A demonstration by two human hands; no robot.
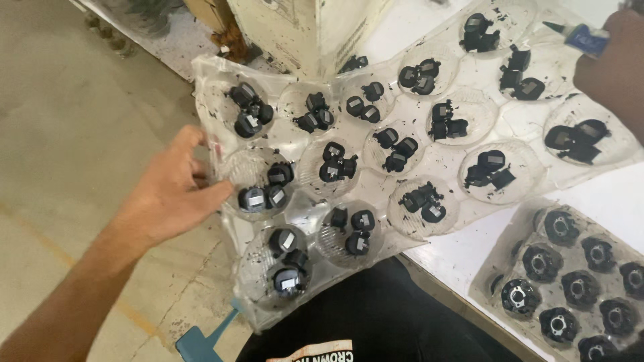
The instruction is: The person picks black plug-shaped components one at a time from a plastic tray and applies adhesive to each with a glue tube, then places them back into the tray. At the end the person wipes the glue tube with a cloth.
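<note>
Showing a clear plastic tray (221, 87) with round pockets, each holding 2 to 4 small black parts (261, 196). Most of the tray lies on a white surface (604, 194); its near-left portion overhangs the edge, above the person's lap and the floor (67, 134).

Left hand (168, 194): clenched on the tray's left rim, thumb on top beside a filled pocket, fingers curled under the edge.

Right hand (614, 57): at the upper right, wrapped around a small bottle with a blue nozzle (577, 35); only part of this hand is in view.

Second tray (490, 268), lower right: holds black ring-shaped parts (540, 263) and rests on the surface, apart from both hands.

Handling judgement: the tray looks thin, light and floppy, and is likely to sag or twist if lifted by 1 edge. The loose parts would probably roll out of the shallow pockets on any tilt. Holding 2 opposite rims, on the flat webs between pockets, should keep it level. The glossy film may be slippery.
</note>
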